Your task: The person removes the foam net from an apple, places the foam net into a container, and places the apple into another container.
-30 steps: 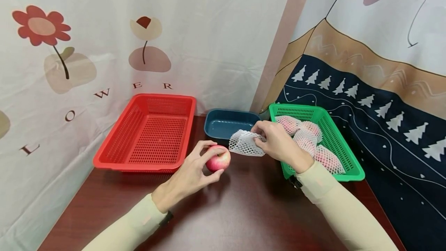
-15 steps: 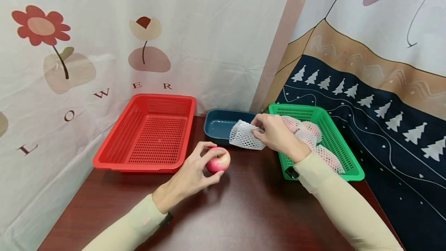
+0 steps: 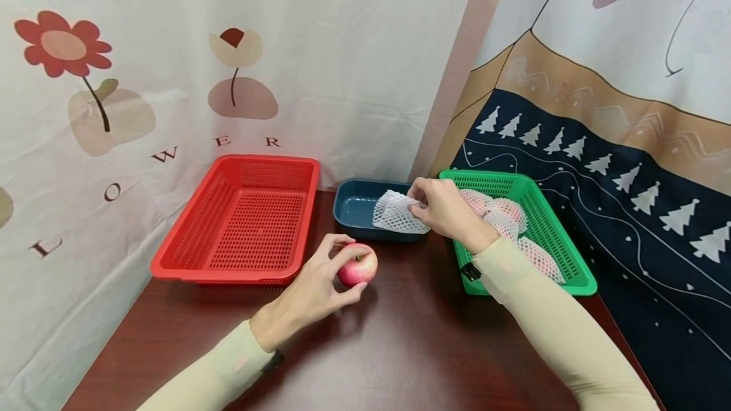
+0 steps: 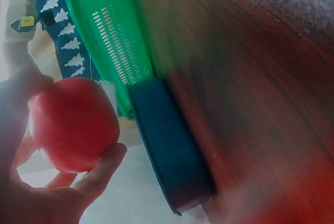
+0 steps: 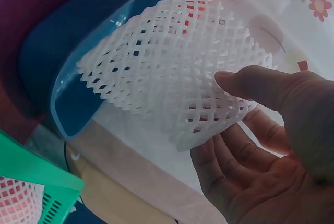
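In the head view my left hand grips a bare red apple above the table, thumb on one side and fingers on the other. The left wrist view shows the same apple between thumb and fingers. My right hand pinches an empty white foam fruit net, which overlaps the dark blue tray in the head view. Up close in the right wrist view, the net hangs flattened from thumb and fingertips, over the tray's opening.
To the left stands an empty red basket. A green basket on the right holds several apples in foam nets. Curtains hang behind the brown table.
My right hand has moved back and slightly left with the foam net, from in front of the blue tray to over it. The left hand keeps the apple in nearly the same spot.
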Demonstrator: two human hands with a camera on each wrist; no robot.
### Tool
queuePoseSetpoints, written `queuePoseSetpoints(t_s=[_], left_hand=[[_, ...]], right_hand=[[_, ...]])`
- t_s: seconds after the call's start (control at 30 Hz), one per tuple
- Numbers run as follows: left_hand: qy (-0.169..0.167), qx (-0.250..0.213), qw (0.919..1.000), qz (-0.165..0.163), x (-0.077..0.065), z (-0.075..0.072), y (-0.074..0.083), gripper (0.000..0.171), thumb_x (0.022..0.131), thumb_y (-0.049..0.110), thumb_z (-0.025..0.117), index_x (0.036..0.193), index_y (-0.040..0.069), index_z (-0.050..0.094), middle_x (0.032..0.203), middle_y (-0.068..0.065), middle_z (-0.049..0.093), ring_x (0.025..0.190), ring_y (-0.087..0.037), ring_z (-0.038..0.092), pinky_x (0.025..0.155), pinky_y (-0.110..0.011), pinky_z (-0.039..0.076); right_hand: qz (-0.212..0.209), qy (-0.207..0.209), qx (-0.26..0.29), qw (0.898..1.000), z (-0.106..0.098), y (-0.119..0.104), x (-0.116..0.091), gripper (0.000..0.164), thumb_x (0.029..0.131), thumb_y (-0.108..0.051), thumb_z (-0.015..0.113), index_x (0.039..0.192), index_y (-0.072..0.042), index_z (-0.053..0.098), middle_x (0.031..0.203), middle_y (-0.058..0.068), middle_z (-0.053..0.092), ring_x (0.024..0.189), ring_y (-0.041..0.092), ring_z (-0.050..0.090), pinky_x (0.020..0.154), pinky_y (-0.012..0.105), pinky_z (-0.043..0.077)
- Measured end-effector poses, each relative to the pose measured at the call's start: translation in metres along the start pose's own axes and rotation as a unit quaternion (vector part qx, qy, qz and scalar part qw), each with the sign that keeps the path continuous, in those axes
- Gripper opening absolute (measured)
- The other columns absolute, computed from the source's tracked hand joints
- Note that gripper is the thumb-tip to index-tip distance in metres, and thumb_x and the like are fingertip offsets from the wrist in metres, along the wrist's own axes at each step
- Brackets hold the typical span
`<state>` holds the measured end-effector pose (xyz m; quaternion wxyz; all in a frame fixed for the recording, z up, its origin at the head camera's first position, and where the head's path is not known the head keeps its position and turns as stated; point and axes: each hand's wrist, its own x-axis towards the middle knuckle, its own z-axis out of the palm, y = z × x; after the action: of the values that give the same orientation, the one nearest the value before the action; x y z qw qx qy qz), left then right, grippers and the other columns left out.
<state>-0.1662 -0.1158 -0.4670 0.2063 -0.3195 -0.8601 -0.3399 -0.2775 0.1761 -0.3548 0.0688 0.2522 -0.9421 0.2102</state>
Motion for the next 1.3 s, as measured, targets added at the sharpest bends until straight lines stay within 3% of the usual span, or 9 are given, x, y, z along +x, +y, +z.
queuePoseSetpoints(t_s=[0.3, 0.67, 1.03, 1.3], left_hand=[[-0.014, 0.002, 0.9998, -0.012, -0.001, 0.002, 0.001, 0.059, 0.091, 0.024, 0.097, 0.146, 0.022, 0.075, 0.148, -0.015, 0.062, 0.134, -0.025, 0.072, 0.11, -0.044, 0.066], [-0.042, 0.0, 0.9987, -0.029, -0.002, 0.005, 0.001, 0.061, 0.092, 0.026, 0.097, 0.149, 0.027, 0.074, 0.157, -0.011, 0.06, 0.145, -0.027, 0.066, 0.111, -0.043, 0.068], [-0.04, 0.008, 0.999, -0.02, -0.002, 0.008, -0.001, 0.062, 0.093, 0.027, 0.097, 0.15, 0.026, 0.074, 0.156, -0.012, 0.063, 0.145, -0.027, 0.065, 0.11, -0.044, 0.068], [-0.035, 0.011, 0.9992, -0.015, -0.002, 0.009, -0.002, 0.06, 0.092, 0.026, 0.097, 0.149, 0.025, 0.075, 0.153, -0.011, 0.064, 0.143, -0.027, 0.066, 0.111, -0.043, 0.067]], right_hand=[[-0.007, 0.003, -0.009, 1.0, 0.003, 0.006, 0.014, 0.011, 0.104, -0.009, 0.083, 0.113, -0.004, 0.08, 0.104, 0.015, 0.085, 0.09, 0.027, 0.075, 0.086, 0.048, 0.067], [0.027, -0.004, -0.015, 0.999, 0.013, 0.017, 0.037, 0.011, 0.107, -0.011, 0.08, 0.117, -0.005, 0.079, 0.113, 0.016, 0.083, 0.097, 0.031, 0.073, 0.092, 0.049, 0.066], [0.062, -0.019, -0.016, 0.998, 0.023, 0.028, 0.056, 0.014, 0.108, -0.012, 0.078, 0.12, -0.006, 0.078, 0.12, 0.018, 0.083, 0.103, 0.034, 0.075, 0.096, 0.052, 0.068], [0.074, -0.02, -0.018, 0.997, 0.035, 0.033, 0.067, 0.012, 0.109, -0.011, 0.076, 0.12, -0.007, 0.077, 0.12, 0.016, 0.081, 0.099, 0.032, 0.073, 0.088, 0.049, 0.067]])
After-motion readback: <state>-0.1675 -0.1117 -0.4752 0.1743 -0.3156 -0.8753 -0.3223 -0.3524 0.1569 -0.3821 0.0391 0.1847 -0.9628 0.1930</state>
